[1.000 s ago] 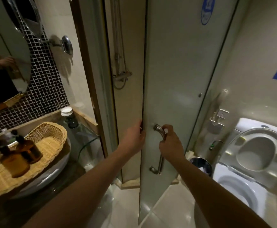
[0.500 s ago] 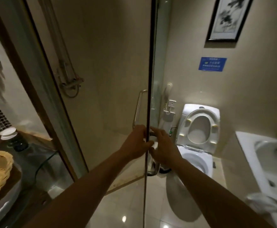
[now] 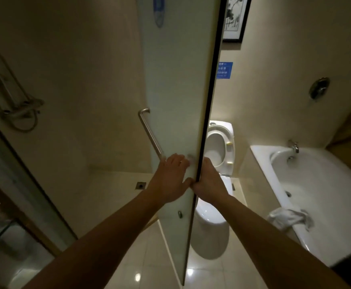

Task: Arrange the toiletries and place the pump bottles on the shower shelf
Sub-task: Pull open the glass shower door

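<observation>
No pump bottles or toiletries show in this view, and I see no shelf inside the shower stall. The frosted glass shower door (image 3: 176, 90) stands swung open, its dark edge facing me. My left hand (image 3: 170, 178) lies on the door's inner face just below the steel bar handle (image 3: 149, 132), thumb at the edge. My right hand (image 3: 209, 182) grips the same edge from the outer side; its fingers are partly hidden behind the glass.
The shower mixer and hose (image 3: 22, 109) hang on the left stall wall, and a floor drain (image 3: 140, 185) sits below. Right of the door are a toilet (image 3: 218, 147) with its lid up and a white bathtub (image 3: 316, 184) with a cloth (image 3: 289, 217) over its rim.
The door has swung further open toward the toilet, and my view has turned right. The basket with the amber bottles has left the view. Both hands stayed on the door edge.
</observation>
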`<state>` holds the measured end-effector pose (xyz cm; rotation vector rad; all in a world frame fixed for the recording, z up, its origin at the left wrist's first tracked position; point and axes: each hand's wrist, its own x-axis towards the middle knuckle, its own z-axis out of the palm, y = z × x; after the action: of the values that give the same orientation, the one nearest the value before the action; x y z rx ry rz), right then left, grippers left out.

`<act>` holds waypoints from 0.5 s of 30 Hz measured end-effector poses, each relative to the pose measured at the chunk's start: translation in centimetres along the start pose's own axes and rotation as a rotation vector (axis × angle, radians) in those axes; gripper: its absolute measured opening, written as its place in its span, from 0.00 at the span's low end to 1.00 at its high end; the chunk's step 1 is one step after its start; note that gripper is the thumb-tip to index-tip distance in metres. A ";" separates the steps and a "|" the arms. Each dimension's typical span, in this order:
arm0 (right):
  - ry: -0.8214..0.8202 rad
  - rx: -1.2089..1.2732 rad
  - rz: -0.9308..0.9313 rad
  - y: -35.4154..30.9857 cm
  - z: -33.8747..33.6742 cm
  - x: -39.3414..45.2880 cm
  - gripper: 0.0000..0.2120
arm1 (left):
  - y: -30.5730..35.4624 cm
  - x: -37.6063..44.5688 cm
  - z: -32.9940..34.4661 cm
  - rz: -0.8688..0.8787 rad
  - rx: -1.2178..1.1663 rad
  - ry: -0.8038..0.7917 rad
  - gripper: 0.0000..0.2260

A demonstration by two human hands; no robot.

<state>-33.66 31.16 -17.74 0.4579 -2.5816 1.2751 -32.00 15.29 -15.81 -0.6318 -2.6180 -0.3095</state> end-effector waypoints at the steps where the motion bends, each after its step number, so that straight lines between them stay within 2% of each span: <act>1: 0.007 0.002 0.029 0.3 -0.2 0.1 0.29 | 0.0 0.4 0.5 0.007 0.100 -0.032 0.20; 4: 0.034 0.013 0.080 1.5 -0.7 0.5 0.32 | -0.3 1.5 1.8 0.011 0.212 -0.128 0.22; 8: 0.050 0.037 0.134 3.3 -1.7 1.5 0.29 | -0.5 2.9 3.0 0.042 0.208 -0.231 0.24; 15: 0.073 0.042 0.160 7.2 -4.7 3.8 0.31 | 1.4 6.4 5.4 0.006 0.143 -0.272 0.26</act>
<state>-39.58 38.42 -18.91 0.2117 -2.5788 1.3717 -38.42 20.59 -17.56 -0.6736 -2.8632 -0.0343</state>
